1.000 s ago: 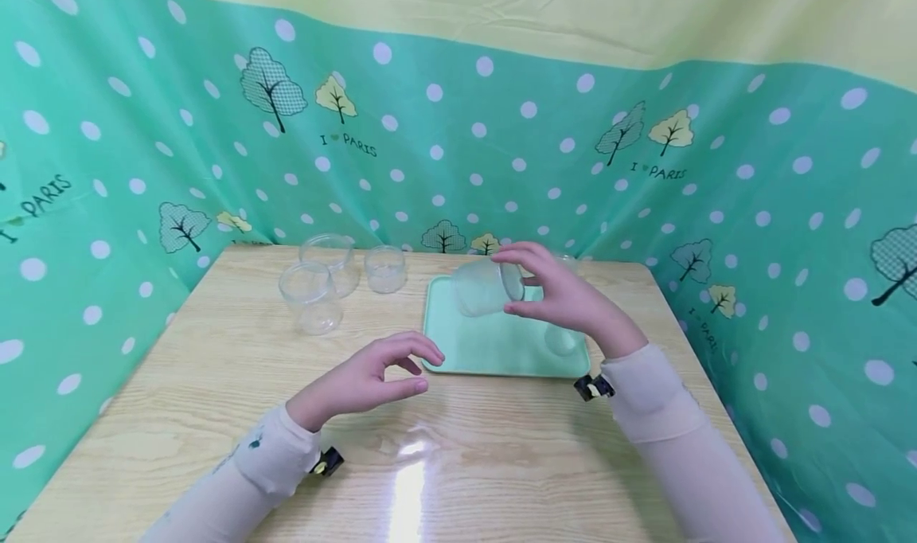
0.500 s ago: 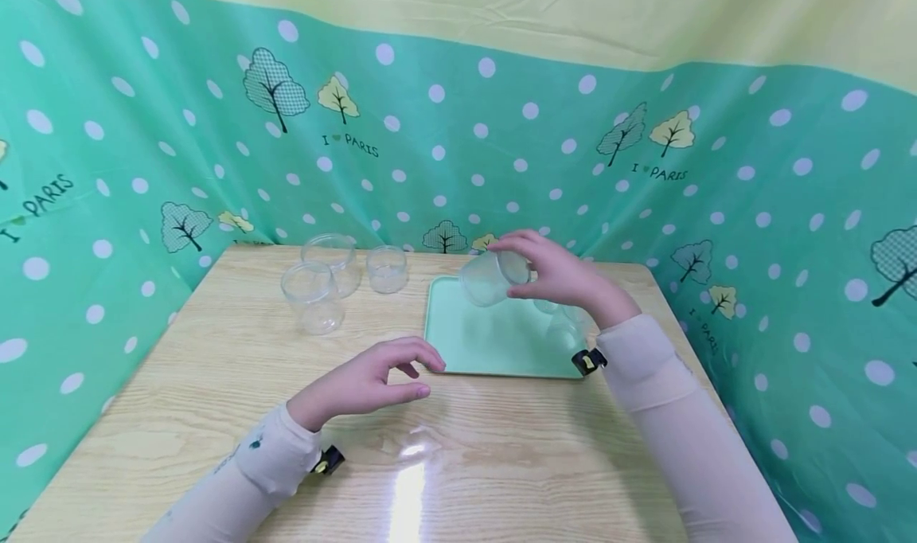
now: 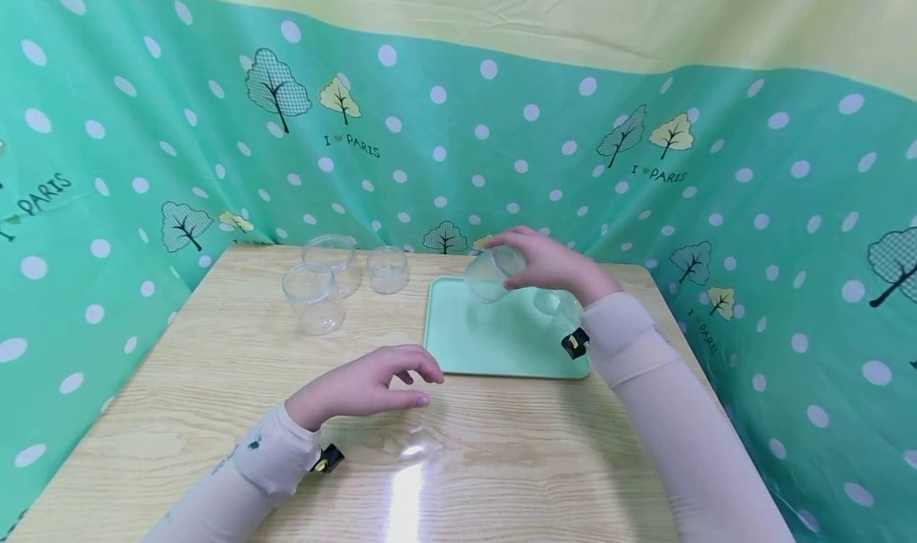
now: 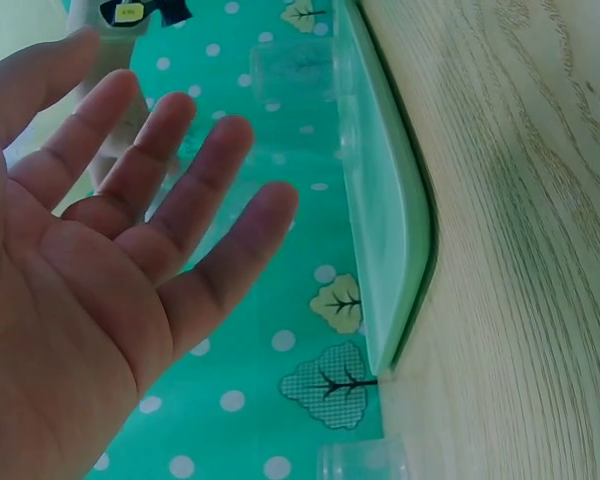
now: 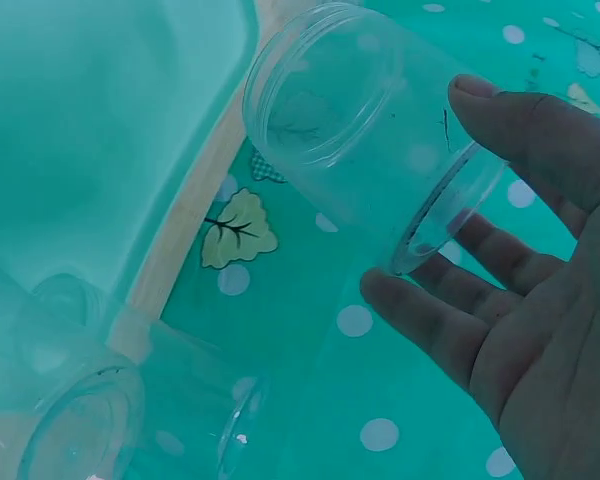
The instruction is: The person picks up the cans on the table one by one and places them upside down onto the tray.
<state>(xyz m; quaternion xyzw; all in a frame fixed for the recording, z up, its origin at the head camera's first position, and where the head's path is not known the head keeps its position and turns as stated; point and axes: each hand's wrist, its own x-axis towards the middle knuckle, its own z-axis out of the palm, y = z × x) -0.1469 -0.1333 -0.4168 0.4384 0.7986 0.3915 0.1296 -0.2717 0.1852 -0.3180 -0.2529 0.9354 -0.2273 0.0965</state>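
My right hand (image 3: 552, 264) grips a clear plastic jar (image 3: 485, 279) near its base, with thumb and fingers round it. The jar is tilted above the back of the mint-green tray (image 3: 473, 344). In the right wrist view the jar's threaded mouth (image 5: 325, 85) points away from the palm. My left hand (image 3: 368, 380) hovers over the table just off the tray's front left corner, fingers relaxed, holding nothing. Its palm (image 4: 70, 300) shows bare in the left wrist view. Clear jars (image 3: 548, 300) stand at the tray's right side, partly hidden by my right arm.
Left of the tray, a tall clear jar (image 3: 313, 296), another tall one (image 3: 340, 264) behind it and a short jar (image 3: 387, 271) stand on the wooden table (image 3: 215, 384). A dotted green curtain (image 3: 430, 169) encloses the back and sides.
My right hand has drawn the held jar slightly up, back and to the right over the tray. The left hand has stayed almost still.
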